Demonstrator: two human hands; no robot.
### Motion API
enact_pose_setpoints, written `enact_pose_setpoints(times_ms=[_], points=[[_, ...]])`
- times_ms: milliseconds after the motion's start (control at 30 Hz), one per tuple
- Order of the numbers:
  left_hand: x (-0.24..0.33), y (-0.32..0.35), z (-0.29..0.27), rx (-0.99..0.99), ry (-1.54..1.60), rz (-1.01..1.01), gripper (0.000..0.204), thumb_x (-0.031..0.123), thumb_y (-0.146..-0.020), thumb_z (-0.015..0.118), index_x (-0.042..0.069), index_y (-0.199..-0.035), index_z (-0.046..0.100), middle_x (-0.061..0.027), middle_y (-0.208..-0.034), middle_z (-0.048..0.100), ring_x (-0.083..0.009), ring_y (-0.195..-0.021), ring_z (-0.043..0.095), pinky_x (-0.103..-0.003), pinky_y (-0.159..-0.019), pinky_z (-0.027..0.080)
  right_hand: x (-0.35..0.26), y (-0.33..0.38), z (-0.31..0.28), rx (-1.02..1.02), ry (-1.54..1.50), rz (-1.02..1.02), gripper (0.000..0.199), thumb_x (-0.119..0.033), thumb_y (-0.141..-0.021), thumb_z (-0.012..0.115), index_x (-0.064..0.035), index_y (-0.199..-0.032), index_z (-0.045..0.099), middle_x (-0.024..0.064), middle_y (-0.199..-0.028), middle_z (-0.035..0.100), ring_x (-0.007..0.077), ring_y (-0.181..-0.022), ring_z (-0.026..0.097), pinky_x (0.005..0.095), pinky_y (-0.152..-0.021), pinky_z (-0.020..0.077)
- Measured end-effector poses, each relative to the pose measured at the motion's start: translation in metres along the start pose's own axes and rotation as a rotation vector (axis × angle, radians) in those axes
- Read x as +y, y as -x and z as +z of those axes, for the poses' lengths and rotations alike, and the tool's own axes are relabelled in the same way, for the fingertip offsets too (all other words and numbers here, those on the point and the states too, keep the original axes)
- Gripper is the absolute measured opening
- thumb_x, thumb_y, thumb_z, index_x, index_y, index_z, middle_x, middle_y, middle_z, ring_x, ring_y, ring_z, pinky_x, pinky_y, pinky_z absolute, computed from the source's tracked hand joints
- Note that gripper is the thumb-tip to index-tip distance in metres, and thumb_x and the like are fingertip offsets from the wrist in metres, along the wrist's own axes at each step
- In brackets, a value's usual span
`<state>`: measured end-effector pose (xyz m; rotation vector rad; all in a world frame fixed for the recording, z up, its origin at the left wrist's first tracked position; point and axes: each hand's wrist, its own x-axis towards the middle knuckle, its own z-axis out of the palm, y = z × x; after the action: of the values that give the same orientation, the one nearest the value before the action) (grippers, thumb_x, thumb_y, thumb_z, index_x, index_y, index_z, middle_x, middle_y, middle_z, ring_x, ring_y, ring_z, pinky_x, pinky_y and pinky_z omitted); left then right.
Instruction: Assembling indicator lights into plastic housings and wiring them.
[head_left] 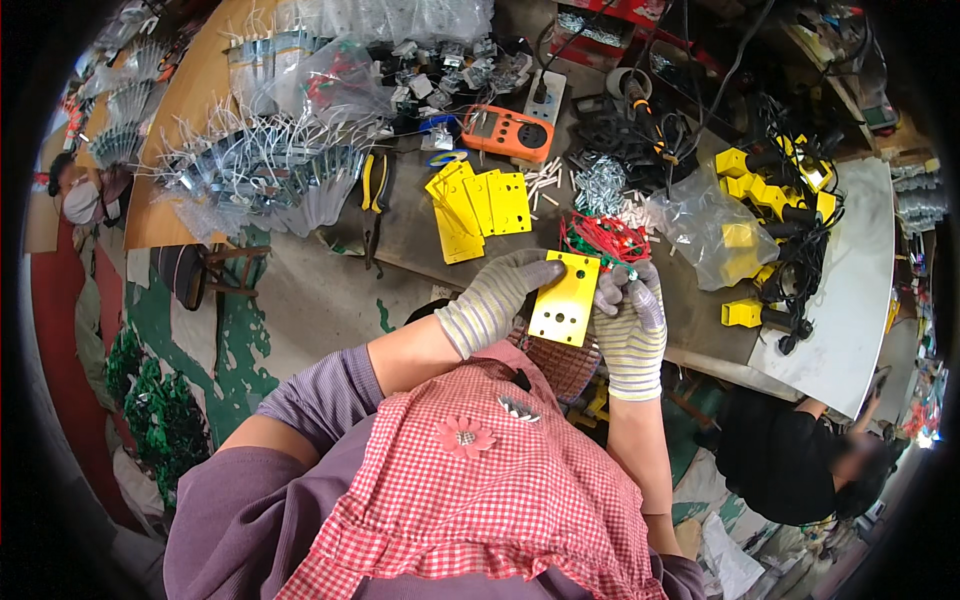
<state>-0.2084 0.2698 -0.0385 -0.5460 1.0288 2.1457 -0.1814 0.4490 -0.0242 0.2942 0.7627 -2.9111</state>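
Note:
My left hand [488,304], in a striped knit glove, grips a yellow plate [562,298] with several holes by its upper left edge. The plate tilts up above the table's front edge. Just right of it, my right hand [634,342], gloved the same way, has its fingers pinched together. A small greenish-white bit shows at those fingertips, too small to name. Right behind them lies a bundle of red and green wires [606,238]. More yellow plates [508,203] lie overlapping on the table, to the left beyond my left hand.
Behind the plates lies an orange multimeter [510,134]; yellow-handled pliers [376,183] lie left. Metal screws [600,183] are heaped mid-table. Yellow housings with black cables [770,185] and a plastic bag [710,230] fill the right. Wired metal parts [270,170] crowd the left. Another person [780,455] is at right.

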Motion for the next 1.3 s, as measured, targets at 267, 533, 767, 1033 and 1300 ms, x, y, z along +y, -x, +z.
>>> enact_pose_setpoints(times_ms=[267, 533, 767, 1033, 1300], points=[[0.006, 0.005, 0.003, -0.031, 0.031, -0.006, 0.033, 0.021, -0.091, 0.061, 0.0, -0.117, 0.058, -0.0078, -0.099, 0.067, -0.0164, -0.081, 0.066, -0.03, -0.069, 0.056, -0.003, 0.003, -0.009, -0.031, 0.009, 0.07, 0.023, -0.009, -0.086, 0.066, -0.0071, -0.108, 0.058, 0.009, -0.094, 0.061, 0.0181, -0.075, 0.054, 0.0264, -0.062, 0.0429], [0.011, 0.005, -0.005, -0.032, -0.011, 0.047, 0.032, 0.019, -0.091, 0.061, -0.001, -0.116, 0.058, -0.0087, -0.102, 0.067, -0.0174, -0.086, 0.066, -0.031, -0.074, 0.056, -0.016, 0.011, -0.018, 0.053, 0.182, 0.006, 0.024, -0.011, -0.083, 0.069, -0.007, -0.103, 0.057, 0.0079, -0.088, 0.061, 0.0168, -0.073, 0.055, 0.0267, -0.062, 0.0433], [0.014, 0.005, -0.008, 0.056, -0.054, 0.086, 0.03, 0.016, -0.089, 0.066, 0.0, -0.114, 0.06, -0.0072, -0.099, 0.068, -0.0168, -0.088, 0.067, -0.029, -0.076, 0.056, -0.025, 0.018, -0.013, 0.121, 0.483, -0.113, 0.017, -0.003, -0.083, 0.065, -0.0048, -0.098, 0.056, 0.0065, -0.085, 0.06, 0.0137, -0.07, 0.057, 0.0245, -0.059, 0.0446], [0.015, 0.01, -0.001, 0.144, -0.436, 0.317, 0.035, 0.021, -0.088, 0.068, -0.002, -0.113, 0.061, -0.0069, -0.099, 0.068, -0.0141, -0.087, 0.064, -0.026, -0.078, 0.051, -0.033, 0.024, -0.001, 0.106, 0.737, -0.136, 0.018, 0.004, -0.083, 0.063, -0.004, -0.098, 0.057, 0.0068, -0.089, 0.062, 0.0105, -0.074, 0.058, 0.0244, -0.064, 0.0483], [0.025, 0.026, 0.022, 0.235, -0.903, 0.496, 0.035, 0.023, -0.088, 0.066, -0.003, -0.112, 0.063, -0.0126, -0.096, 0.069, -0.0155, -0.088, 0.063, -0.027, -0.079, 0.049, -0.014, 0.016, 0.038, 0.089, 1.601, -0.59, 0.02, 0.007, -0.074, 0.07, -0.0071, -0.089, 0.067, 0.0044, -0.083, 0.062, 0.0142, -0.073, 0.059, 0.0272, -0.067, 0.0474]])
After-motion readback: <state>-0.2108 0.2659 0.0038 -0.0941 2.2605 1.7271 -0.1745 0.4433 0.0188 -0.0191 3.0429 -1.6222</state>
